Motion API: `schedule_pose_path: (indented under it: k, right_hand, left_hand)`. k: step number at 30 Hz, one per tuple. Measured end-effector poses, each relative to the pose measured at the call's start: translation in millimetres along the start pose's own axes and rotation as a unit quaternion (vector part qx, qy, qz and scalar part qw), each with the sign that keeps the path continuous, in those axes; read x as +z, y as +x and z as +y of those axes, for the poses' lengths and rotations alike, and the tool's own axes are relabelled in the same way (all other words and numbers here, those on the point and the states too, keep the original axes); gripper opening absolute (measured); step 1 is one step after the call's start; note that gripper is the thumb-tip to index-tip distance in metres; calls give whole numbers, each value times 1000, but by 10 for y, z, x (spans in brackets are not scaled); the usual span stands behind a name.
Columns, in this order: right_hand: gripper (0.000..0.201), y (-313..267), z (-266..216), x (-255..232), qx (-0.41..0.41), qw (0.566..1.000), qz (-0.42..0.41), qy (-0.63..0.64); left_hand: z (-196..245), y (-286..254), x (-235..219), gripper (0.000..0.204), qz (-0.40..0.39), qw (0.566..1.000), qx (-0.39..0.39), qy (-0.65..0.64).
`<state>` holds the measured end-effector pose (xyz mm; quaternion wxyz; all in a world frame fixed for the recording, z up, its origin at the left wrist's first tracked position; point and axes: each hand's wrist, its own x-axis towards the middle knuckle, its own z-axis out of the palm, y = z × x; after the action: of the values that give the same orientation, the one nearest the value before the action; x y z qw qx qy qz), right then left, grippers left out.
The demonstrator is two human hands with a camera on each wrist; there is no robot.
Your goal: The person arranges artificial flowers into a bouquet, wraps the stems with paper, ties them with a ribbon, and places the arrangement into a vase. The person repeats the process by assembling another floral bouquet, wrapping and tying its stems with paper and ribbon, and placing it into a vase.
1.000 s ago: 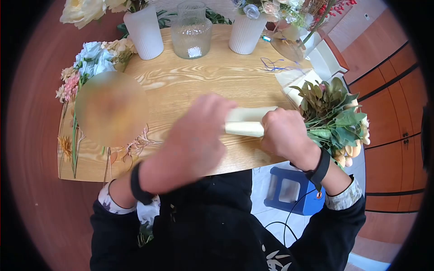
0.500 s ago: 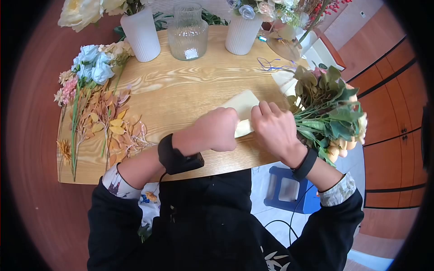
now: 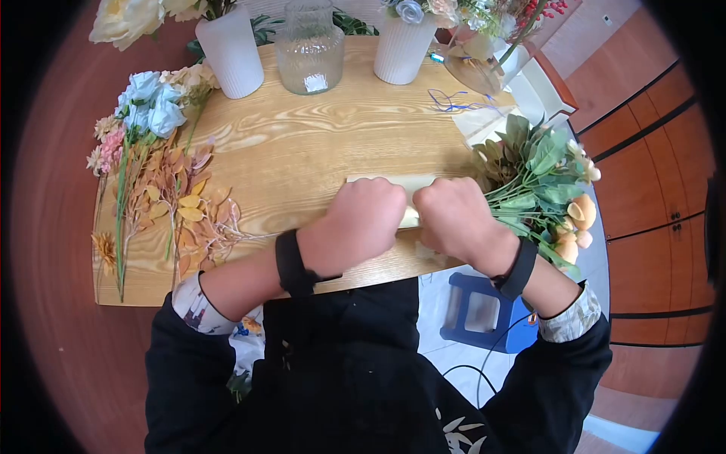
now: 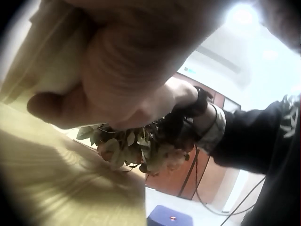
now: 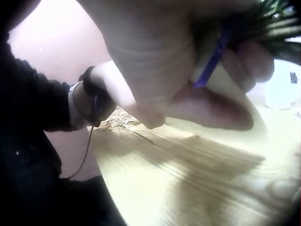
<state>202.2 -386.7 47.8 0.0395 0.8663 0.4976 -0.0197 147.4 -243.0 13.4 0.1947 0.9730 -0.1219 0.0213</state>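
Note:
A pale cream paper (image 3: 409,218) lies between the two fists over the table's front part. The left hand (image 3: 368,218) grips its left portion; in the left wrist view the thumb presses on the paper (image 4: 56,66). Close beside it, the right hand (image 3: 459,221) has its fingers curled round the paper and the stems. In the right wrist view, a purple tie (image 5: 214,59) runs by the right hand's fingers, with green stems (image 5: 277,28) above. The bouquet (image 3: 541,181) of green leaves and peach flowers extends to the right of that hand.
Blue flowers (image 3: 155,106) and orange leaf sprigs (image 3: 174,197) lie on the table's left side. White vases (image 3: 229,57) and a glass vase (image 3: 310,57) stand at the back. Blue ribbon (image 3: 457,101) lies near the back right. A blue stool (image 3: 484,314) stands below the table.
The left hand came in from the left, then rose and closed in beside the right hand. The paper between them has turned, and the bouquet has shifted slightly.

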Motion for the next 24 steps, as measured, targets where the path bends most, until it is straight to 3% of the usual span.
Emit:
schedule_pose_path:
  k: [2,4,5,9,10,11,12,13,14,15,19,21,22,23,24]
  right_hand:
    - [4,10,-1,73,1,999,37,-8]
    - [5,10,-2,145,3,997,75,-15]
    - [12,5,0,174,-11,995,99,-26]
    - [14,23,-8,235,-43,986,147,-64]
    - [14,20,-7,220,-43,986,147,-64]
    - [12,18,-7,187,-25,994,91,-51]
    - [10,22,-9,148,-9,999,35,-38]
    - [10,34,-15,98,-11,999,33,-38]
    - [9,47,-21,45,6,1000,-4,-23]
    - [9,53,-19,5,26,999,-40,-7]
    - [7,48,9,-27,17,998,-50,44]
    - [9,59,4,52,17,999,6,32]
    - [9,60,-11,56,18,999,7,32]
    - [8,61,-29,60,9,1000,17,14]
    - [7,59,-37,60,0,1000,25,-4]
  left_hand:
    - [-102,75,-7,9,-36,998,-18,-45]
    - [-190,174,-73,8,-233,957,-39,-165]
    - [-187,184,-154,9,-294,927,-74,-219]
    - [-212,195,-131,9,-353,913,-62,-196]
    - [-181,139,-98,8,-282,932,-52,-222]
    - [-149,81,-60,8,-209,945,-42,-246]
    - [-105,33,0,8,-208,945,-42,-247]
    - [-33,-11,52,9,-71,991,-4,-112]
    - [15,-25,82,11,68,997,36,29]
    - [36,-21,92,10,58,998,23,28]
    - [19,23,111,10,75,997,4,31]
    - [-25,68,77,13,-7,998,-44,-45]
    - [-37,119,0,13,-7,998,-44,-45]
    - [-40,182,-124,16,-155,978,-95,-101]
    - [-44,222,-194,18,-300,930,-144,-156]
